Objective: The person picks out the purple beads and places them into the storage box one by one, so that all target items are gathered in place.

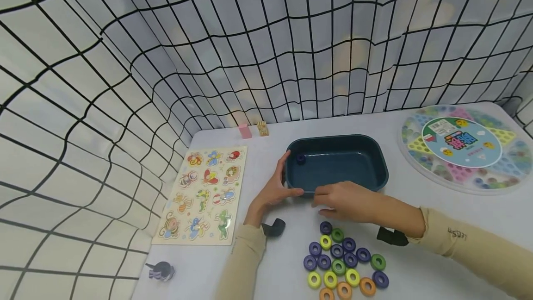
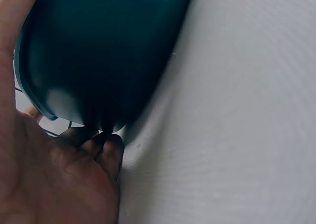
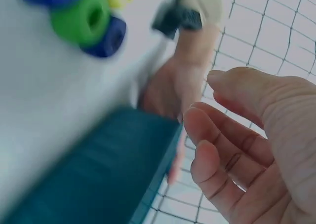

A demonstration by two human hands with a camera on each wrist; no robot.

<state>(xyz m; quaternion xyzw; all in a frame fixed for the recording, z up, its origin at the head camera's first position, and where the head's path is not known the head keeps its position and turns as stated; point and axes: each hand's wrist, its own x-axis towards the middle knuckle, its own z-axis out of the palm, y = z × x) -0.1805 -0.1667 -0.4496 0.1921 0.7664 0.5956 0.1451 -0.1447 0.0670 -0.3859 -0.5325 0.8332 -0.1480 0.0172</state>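
A dark teal plastic bin [image 1: 339, 172] stands in the middle of the table, with one dark purple ring [image 1: 300, 159] inside at its left end. My left hand [image 1: 276, 190] grips the bin's near left corner, thumb along the front and fingers round the left side. In the left wrist view the fingers [image 2: 111, 155] bend against the bin's wall. Just in front of the bin's near rim hovers my right hand [image 1: 350, 202], loosely curled with nothing in it. Nearer to me lie several purple, green, yellow and orange rings [image 1: 337, 251].
A wooden insect puzzle board [image 1: 204, 198] lies on the left, with a small dark figure [image 1: 161, 271] nearer the front. A pink block [image 1: 244, 131] and a small yellowish piece [image 1: 263, 128] stand at the back. On the right is a round bead case [image 1: 462, 142]. Black netting [image 1: 308, 50] encloses the table.
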